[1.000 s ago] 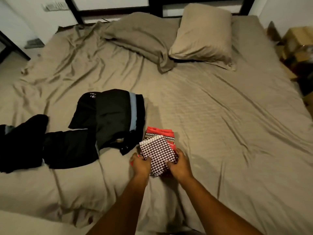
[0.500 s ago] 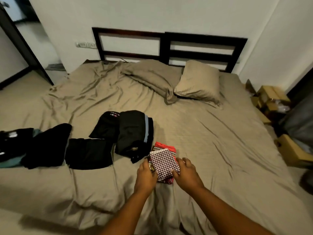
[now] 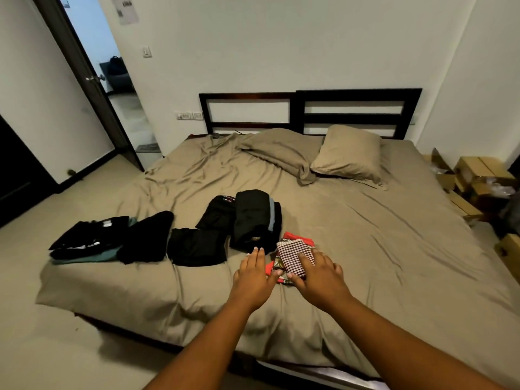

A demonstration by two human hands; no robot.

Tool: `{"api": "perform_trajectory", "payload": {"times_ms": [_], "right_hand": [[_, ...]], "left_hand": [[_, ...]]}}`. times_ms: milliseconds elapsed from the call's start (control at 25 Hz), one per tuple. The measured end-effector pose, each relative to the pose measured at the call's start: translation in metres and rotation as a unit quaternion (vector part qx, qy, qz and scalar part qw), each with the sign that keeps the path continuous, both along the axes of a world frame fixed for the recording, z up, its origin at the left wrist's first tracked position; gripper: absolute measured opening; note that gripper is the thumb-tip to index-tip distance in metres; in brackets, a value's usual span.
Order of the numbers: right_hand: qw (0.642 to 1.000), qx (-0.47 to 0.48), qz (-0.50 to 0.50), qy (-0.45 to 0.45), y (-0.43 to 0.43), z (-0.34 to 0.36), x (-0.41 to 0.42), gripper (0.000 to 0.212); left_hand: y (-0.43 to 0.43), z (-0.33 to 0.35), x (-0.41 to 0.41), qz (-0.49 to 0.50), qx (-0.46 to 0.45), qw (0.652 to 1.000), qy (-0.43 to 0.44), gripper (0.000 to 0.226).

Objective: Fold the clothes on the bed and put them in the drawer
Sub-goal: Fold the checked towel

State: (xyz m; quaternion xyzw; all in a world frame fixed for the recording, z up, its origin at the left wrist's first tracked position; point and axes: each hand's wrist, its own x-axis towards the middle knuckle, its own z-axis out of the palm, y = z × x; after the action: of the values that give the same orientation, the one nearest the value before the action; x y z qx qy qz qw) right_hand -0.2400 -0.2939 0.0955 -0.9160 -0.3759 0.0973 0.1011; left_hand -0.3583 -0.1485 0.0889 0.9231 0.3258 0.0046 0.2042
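Folding seems done: our left hand (image 3: 253,274) and right hand (image 3: 320,277), fingers straight, rest at the checked stack (image 3: 292,253) right of black piles (image 3: 254,220); stowing remains.

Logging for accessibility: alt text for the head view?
The right hand rests on a small folded stack of red and checked cloths on a taupe-sheeted bed, left hand open beside it; folded black garments lie further left.
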Motion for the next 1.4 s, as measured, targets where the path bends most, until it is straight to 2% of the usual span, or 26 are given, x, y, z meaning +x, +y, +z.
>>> {"api": "perform_trajectory", "payload": {"times_ms": [200, 360, 560, 800, 920, 1000, 1080, 1160, 1280, 1400], "right_hand": [[0.999, 0.022, -0.003, -0.029, 0.009, 0.016, -0.025, 0.120], [0.998, 0.024, -0.007, -0.059, 0.035, 0.021, -0.041, 0.111], [0.996, 0.011, -0.046, -0.078, 0.083, 0.022, -0.068, 0.090], [0.989, 0.014, -0.134, -0.061, 0.132, 0.014, -0.117, 0.099], [0.979, 0.010, -0.199, -0.048, 0.119, 0.002, -0.139, 0.092], [0.973, 0.000, -0.229, -0.039, 0.101, -0.003, -0.151, 0.095], [0.955, -0.011, -0.296, -0.036, 0.055, -0.006, -0.174, 0.102], [0.934, -0.024, -0.356, -0.028, 0.011, -0.007, -0.194, 0.098], [0.886, -0.026, -0.462, -0.011, -0.058, -0.011, -0.243, 0.096], [0.825, -0.015, -0.564, -0.013, -0.121, -0.015, -0.310, 0.101]], "left_hand": [[0.015, 0.013, -0.026, -0.012, 0.054, 0.998, 0.015, 0.080], [0.044, 0.024, -0.038, -0.025, 0.084, 0.996, -0.006, 0.087], [0.106, 0.027, -0.056, -0.051, 0.107, 0.993, 0.006, 0.094], [0.176, 0.016, -0.082, -0.126, 0.117, 0.984, 0.046, 0.093], [0.174, 0.009, -0.081, -0.195, 0.125, 0.971, 0.067, 0.095], [0.163, 0.005, -0.075, -0.243, 0.149, 0.957, 0.060, 0.097], [0.127, 0.002, -0.060, -0.322, 0.153, 0.932, 0.055, 0.103], [0.083, 0.001, -0.049, -0.396, 0.157, 0.904, 0.044, 0.103], [-0.003, -0.002, -0.049, -0.523, 0.182, 0.833, 0.013, 0.099], [-0.098, -0.007, -0.075, -0.642, 0.178, 0.746, -0.007, 0.096]]}}
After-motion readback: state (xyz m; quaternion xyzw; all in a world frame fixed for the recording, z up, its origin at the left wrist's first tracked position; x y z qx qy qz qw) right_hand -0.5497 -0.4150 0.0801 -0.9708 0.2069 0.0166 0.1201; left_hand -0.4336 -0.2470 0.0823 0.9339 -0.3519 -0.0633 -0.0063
